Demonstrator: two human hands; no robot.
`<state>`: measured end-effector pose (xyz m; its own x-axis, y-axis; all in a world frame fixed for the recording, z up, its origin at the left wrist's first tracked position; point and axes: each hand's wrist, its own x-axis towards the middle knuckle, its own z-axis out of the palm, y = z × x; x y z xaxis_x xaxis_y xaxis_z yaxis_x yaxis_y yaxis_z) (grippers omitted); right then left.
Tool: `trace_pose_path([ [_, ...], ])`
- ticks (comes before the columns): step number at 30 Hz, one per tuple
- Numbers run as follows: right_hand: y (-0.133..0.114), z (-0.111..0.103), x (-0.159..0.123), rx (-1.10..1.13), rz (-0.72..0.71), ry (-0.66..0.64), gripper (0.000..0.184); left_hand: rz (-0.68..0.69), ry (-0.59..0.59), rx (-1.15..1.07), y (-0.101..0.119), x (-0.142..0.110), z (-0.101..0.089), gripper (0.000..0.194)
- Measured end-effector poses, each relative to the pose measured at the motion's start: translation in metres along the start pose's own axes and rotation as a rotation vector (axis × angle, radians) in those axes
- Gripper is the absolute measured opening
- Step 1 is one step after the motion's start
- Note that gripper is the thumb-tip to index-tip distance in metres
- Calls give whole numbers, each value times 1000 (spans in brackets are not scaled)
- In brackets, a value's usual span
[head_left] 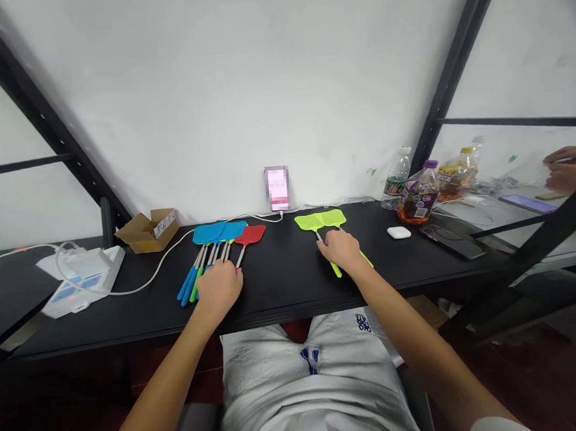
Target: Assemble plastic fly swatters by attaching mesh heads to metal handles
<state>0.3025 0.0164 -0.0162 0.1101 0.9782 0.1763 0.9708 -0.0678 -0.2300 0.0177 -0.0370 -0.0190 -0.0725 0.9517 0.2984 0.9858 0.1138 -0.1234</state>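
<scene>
Fly swatters lie on the black desk in two groups. At the left, several blue-headed swatters (211, 232) overlap, with a red fly swatter (251, 235) at their right side. My left hand (219, 286) is closed over the handles, where the red swatter's shaft runs under it; the fingertips are hidden. To the right, two yellow-green fly swatters lie side by side, the left one (309, 222) partly under the right one (334, 218). My right hand (341, 248) is closed at their shafts, its fingers touching the left shaft and covering the right one. Both handle ends stick out below it.
A phone (278, 189) leans on the wall. At left are an open cardboard box (148, 232), a white device (87, 280) and a cable. At right are a white earbud case (399, 233), a dark phone (453, 241), bottles (418, 193) and black shelf posts.
</scene>
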Motion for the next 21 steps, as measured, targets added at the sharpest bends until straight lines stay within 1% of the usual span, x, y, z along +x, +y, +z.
trace_pose_path([
  [5, 1, 2, 2, 3, 1, 13, 37, 46, -71, -125, -8, 3, -10, 42],
  [7, 1, 1, 1, 10, -2, 17, 36, 58, -79, -190, -11, 4, -15, 42],
  [9, 0, -1, 0, 29, -6, 43, 34, 63, -58, -248, -13, 2, -22, 42],
  [11, -1, -4, -2, 77, -5, 120, 35, 80, -7, -296, -12, -4, -29, 40],
  [13, -2, -7, -4, 193, -30, 207, 43, 135, 45, -342, -6, -11, -35, 38],
  [14, -2, -8, -4, 288, -65, 220, 47, 179, 67, -368, -2, -15, -37, 36],
  [15, -2, -9, -5, 405, -115, 196, 50, 227, 86, -397, 4, -19, -38, 35],
  [16, -3, -9, -5, 534, -177, 132, 52, 278, 106, -426, 9, -23, -38, 34],
  [19, -7, -5, -6, 877, -354, -177, 54, 401, 161, -492, 26, -30, -33, 30],
  [20, -9, -4, -7, 964, -390, -244, 54, 437, 172, -511, 31, -31, -30, 29],
  [21, -12, -2, -8, 1042, -410, -274, 54, 473, 178, -529, 35, -32, -27, 28],
])
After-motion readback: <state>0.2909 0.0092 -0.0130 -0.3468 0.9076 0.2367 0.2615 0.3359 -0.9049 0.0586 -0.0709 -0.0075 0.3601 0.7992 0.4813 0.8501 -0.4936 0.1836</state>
